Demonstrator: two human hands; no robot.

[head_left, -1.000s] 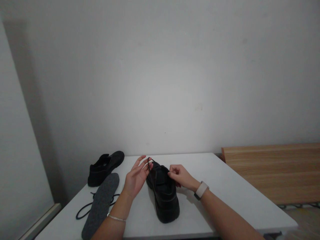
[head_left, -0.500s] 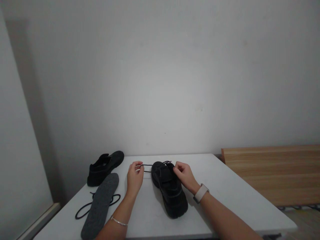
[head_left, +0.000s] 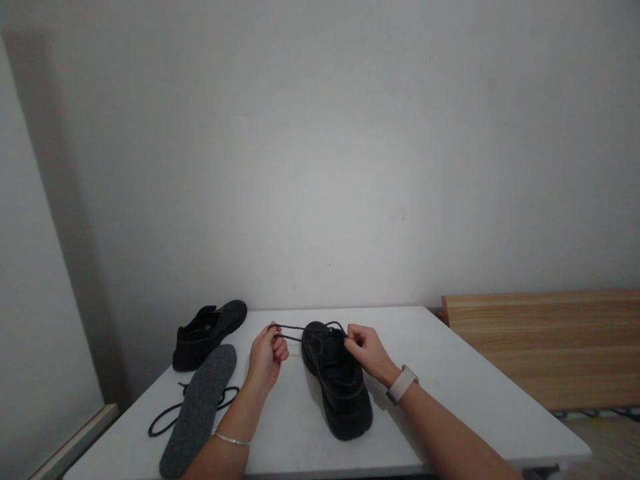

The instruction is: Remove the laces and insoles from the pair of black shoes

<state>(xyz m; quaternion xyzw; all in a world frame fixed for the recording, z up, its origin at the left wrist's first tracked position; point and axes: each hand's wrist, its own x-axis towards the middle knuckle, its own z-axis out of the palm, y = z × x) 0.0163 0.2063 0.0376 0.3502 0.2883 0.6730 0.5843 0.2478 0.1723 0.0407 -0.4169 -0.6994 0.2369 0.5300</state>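
Note:
A black shoe (head_left: 347, 410) stands on the white table with its heel toward me. To its left, my left hand (head_left: 267, 353) is closed on a loop of black shoelace (head_left: 293, 328), whose two strands run taut to the shoe's front. My right hand (head_left: 367, 350) is at the shoe's right side, thumb and forefinger pinched at the opening. A lace end arcs over the shoe into these fingertips. What else they may grip is hidden.
A second black shoe (head_left: 205, 337) lies at the table's back left. A grey felt insole (head_left: 200, 413) lies over another black lace (head_left: 163, 427) on the white table (head_left: 450, 400). Wooden boards (head_left: 540, 350) are at the right, and a wall rises behind.
My left hand has moved a little left and turned, drawing the lace loop farther from the shoe. The lace end over the shoe now curves to my right fingertips.

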